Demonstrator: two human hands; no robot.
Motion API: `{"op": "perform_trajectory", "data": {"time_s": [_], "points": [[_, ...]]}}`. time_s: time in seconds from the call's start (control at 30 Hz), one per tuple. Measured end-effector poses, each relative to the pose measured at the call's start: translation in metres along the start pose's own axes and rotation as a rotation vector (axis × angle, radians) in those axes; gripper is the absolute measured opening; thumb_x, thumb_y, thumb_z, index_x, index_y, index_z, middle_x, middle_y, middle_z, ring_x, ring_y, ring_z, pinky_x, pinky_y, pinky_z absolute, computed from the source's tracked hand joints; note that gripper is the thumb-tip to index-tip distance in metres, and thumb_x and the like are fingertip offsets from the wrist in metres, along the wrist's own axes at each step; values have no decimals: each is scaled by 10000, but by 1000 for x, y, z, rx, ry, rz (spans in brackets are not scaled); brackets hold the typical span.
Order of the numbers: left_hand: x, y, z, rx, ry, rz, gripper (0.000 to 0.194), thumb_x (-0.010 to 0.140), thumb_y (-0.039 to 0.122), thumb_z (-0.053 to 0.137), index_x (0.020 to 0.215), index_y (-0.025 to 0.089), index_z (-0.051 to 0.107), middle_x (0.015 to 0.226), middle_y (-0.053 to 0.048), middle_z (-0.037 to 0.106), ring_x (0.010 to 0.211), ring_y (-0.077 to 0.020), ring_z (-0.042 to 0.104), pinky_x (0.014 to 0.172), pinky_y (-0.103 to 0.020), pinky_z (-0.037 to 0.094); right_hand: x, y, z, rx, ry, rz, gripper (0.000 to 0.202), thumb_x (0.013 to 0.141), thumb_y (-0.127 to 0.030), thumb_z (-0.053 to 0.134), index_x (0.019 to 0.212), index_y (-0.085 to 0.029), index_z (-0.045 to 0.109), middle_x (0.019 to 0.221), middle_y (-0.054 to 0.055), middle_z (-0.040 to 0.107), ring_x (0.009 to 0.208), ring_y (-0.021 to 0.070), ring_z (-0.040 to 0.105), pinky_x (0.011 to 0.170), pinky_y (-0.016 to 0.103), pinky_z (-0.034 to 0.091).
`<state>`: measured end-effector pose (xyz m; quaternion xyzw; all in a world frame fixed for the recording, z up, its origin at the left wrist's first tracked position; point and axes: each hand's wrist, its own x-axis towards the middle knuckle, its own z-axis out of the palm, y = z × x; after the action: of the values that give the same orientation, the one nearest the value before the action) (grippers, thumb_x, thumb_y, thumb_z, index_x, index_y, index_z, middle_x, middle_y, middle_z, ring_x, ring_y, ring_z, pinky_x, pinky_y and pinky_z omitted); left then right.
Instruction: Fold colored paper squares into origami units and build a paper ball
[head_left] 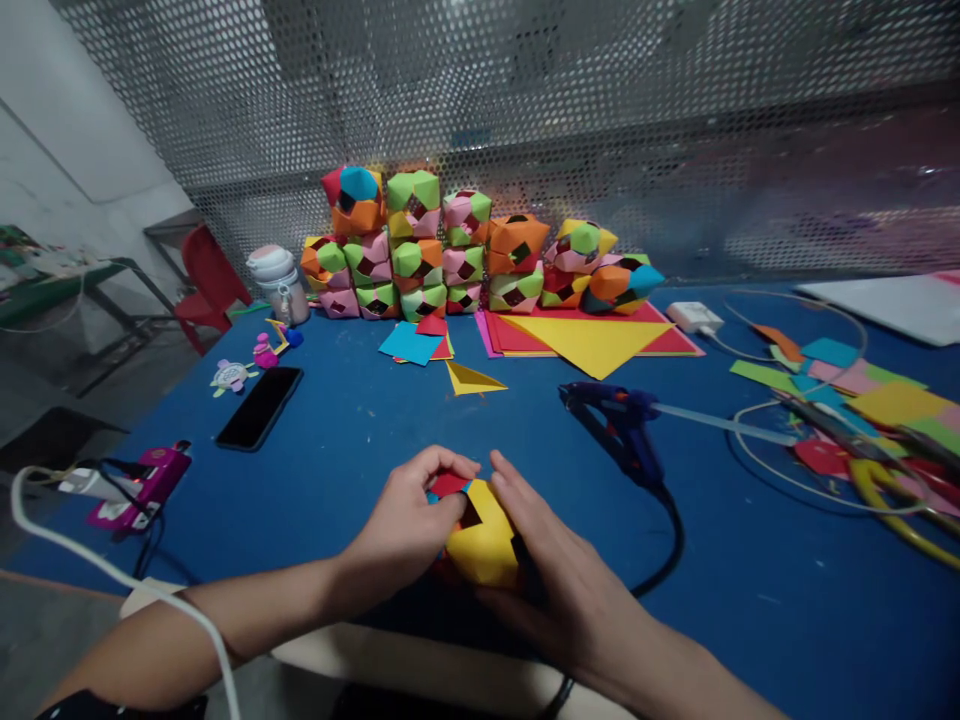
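Between my two hands is a folded paper ball (487,545), mostly yellow on the side I see, with red and blue at its upper left and a dark opening near the top. My left hand (409,515) grips it from the left, thumb on the upper face and fingers curled over the far edge. Along its right side lies my right hand (551,550), fingers wrapped about it and partly hidden below. A blue glue gun (622,410) with a clear glue stick lies to the right. Beyond the ball sits a folded yellow paper piece (474,379).
Several finished paper balls (416,265) stand stacked against the perforated metal panel (480,100). Paper sheets (592,340) lie before them. At left are a phone (260,408), a purple power strip (142,488) and a bottle (277,282). Paper scraps (900,405), yellow-handled scissors (877,500) and cables crowd the right.
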<state>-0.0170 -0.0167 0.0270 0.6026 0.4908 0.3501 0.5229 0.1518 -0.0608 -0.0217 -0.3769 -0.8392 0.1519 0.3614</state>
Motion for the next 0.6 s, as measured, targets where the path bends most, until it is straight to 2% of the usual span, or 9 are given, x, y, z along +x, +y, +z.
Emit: {"op": "perform_trajectory", "data": {"time_s": [0.27,0.6], "points": [[-2,-6,3,67,102,96,153,733,88,504,810,177,601,976,-32,657,945,-174,587,852,-305,431,0,-1,3,2,0,7,840,818,-207,536,1458,-184,-6,1514,151,102,1359,300,211,1009,500,380],[0,-5,9,14,162,85,74,722,102,555,691,160,590,963,-59,663,933,-188,603,854,-333,444,0,-2,5,0,9,23,830,823,-207,534,1458,-175,1,1511,158,114,1363,294,205,1021,513,361]]}}
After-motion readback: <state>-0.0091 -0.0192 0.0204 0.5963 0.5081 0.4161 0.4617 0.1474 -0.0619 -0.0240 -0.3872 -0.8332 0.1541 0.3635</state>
